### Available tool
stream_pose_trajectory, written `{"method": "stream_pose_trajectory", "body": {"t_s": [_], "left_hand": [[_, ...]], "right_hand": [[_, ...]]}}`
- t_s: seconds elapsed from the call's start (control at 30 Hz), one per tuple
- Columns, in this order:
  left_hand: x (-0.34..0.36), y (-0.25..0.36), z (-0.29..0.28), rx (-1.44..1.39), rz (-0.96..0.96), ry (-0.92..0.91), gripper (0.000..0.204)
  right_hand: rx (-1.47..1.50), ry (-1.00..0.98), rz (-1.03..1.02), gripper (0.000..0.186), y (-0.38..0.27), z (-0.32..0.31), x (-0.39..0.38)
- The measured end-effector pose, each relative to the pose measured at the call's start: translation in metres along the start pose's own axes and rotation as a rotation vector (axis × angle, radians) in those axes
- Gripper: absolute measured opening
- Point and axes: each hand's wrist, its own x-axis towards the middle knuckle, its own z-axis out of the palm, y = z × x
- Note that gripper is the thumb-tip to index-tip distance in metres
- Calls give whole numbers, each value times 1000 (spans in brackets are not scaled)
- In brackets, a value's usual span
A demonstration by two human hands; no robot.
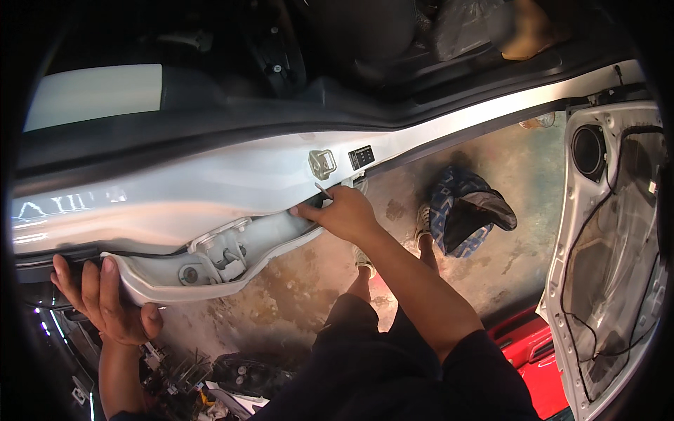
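Note:
Along the white car body (232, 182) sits a long white panel (274, 235) with a hinge-like bracket (221, 256) and a round fitting in its recess. My left hand (109, 302) rests at the panel's left end, fingers stretched and spread, thumb apart. At the panel's right end, my right hand (347, 214) is closed in a pinch on a thin rod-like piece (324, 190); its tip points up at the body, and the rest is hidden by my fingers. Just above that hand are a metal door striker (322, 164) and a dark label (361, 156).
To the right, an opened door (611, 266) shows its bare inner side, speaker (588, 151) and loose cable. A dark blue patterned bag (456, 210) lies on the stained floor (393, 182) near my feet. Red panels (540, 365) and assorted parts (182, 372) lie below.

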Motion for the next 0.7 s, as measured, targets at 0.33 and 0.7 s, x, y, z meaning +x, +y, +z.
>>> {"method": "stream_pose_trajectory", "body": {"t_s": [0.33,0.7], "left_hand": [[-2,-4,0,-4,9,-23,71],[4,-1,0,-3,18,13,70]], "right_hand": [[290,1,-54,32,48,21,23],[269,94,-53,32,45,24,20]]}}
